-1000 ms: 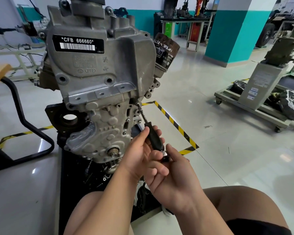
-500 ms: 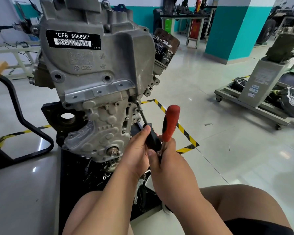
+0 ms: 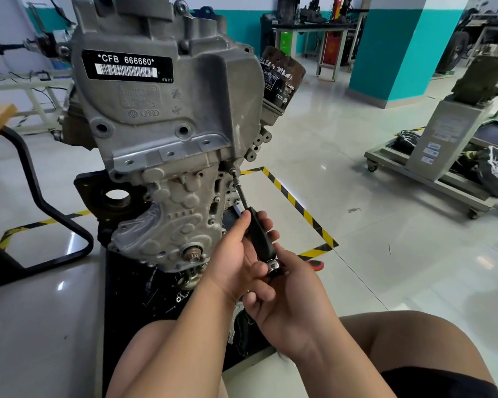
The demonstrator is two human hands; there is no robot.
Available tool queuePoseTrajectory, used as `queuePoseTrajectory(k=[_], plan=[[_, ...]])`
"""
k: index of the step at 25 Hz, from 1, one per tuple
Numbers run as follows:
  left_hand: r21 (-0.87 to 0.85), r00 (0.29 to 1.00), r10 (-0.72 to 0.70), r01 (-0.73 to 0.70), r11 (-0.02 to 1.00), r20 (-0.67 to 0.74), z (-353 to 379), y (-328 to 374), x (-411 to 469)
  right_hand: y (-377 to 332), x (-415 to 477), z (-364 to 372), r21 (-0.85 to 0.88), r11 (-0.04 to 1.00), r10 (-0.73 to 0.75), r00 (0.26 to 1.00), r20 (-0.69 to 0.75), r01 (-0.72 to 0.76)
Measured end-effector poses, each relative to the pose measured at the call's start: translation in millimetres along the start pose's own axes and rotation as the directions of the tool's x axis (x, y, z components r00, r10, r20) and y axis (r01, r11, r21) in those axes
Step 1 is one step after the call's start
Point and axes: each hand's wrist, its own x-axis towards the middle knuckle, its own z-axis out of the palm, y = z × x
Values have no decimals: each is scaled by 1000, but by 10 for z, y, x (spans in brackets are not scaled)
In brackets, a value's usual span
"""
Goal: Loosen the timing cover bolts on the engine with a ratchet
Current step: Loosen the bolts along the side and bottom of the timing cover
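left hand point(image 3: 236, 262) gripping black driver handle point(image 3: 259, 237), shaft tip on bolt point(image 3: 233, 170) at lower right edge of timing cover point(image 3: 167, 110), right hand point(image 3: 293, 305) curled round ratchet point(image 3: 273, 266) at handle's rear end, engine point(image 3: 184, 214) upright on black stand point(image 3: 127, 311)

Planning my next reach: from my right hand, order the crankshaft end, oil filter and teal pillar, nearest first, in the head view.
1. Crankshaft end, low on the engine, left of the right hand.
2. Oil filter, high on the engine's right side.
3. Teal pillar, far back on the right.
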Motion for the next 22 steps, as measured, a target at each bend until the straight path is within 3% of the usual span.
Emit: queuePoseTrajectory(k=[2, 3, 4, 5, 6, 7, 8, 9, 10, 12, 14, 16, 17, 19, 22], plan=[[-10, 1000, 6, -6, 1000, -4, 11, -16, 5, 42, 31, -34, -266, 949, -194, 979, -71, 169], [-16, 1000, 19, -20, 1000, -4, 18, -16, 3, 57, 32, -55, -488, 829, -353, 933, -73, 275], [-19, 999, 33, -33, 999, -4, 18, -9, 0, 63, 25, -78, -710, 609, -509, 860, -7, 354], [-22, 999, 35, -35, 999, 4, 19, 3, -8, 64, 18, -112, -871, 297, -614, 777, 140, 392], [-12, 1000, 25, -25, 1000, 16, 16, 16, -16, 67, 17, -152, -927, -34, -634, 708, 310, 374], [13, 1000, 7, -8, 1000, 24, 21, 26, -26, 63, 24, -177, -900, -278, -606, 666, 435, 335], [45, 1000, -9, 8, 999, 19, 20, 28, -31, 54, 32, -179, -864, -398, -585, 640, 498, 308], [66, 1000, -19, 18, 998, 9, 22, 27, -32, 48, 36, -164, -852, -427, -581, 630, 515, 303], [68, 1000, -21, 21, 997, -1, 16, 17, -25, 46, 47, -168, -865, -384, -588, 637, 499, 323], [12, 1000, -9, 9, 1000, -13, 23, -2, -8, 34, 63, -195, -908, -134, -591, 703, 395, 397], [-4, 1000, 24, -24, 1000, -15, 12, -8, 7, 34, 73, -184, -867, 247, -564, 792, 236, 434], [47, 999, 52, -52, 998, 5, 2, -26, 13, 39, 52, -126, -663, 651, -435, 898, 72, 369], [61, 998, 57, -58, 996, 16, 4, -41, 11, 39, 41, -100, -515, 800, -334, 942, 41, 306], [64, 998, 50, -52, 997, 33, 14, -60, -2, 29, 11, -66, -250, 952, -164, 984, 72, 177], [66, 999, 8, -11, 998, 42, 24, -34, -37, -36, 5, -69, -9, 999, -29, 989, 148, 31]])
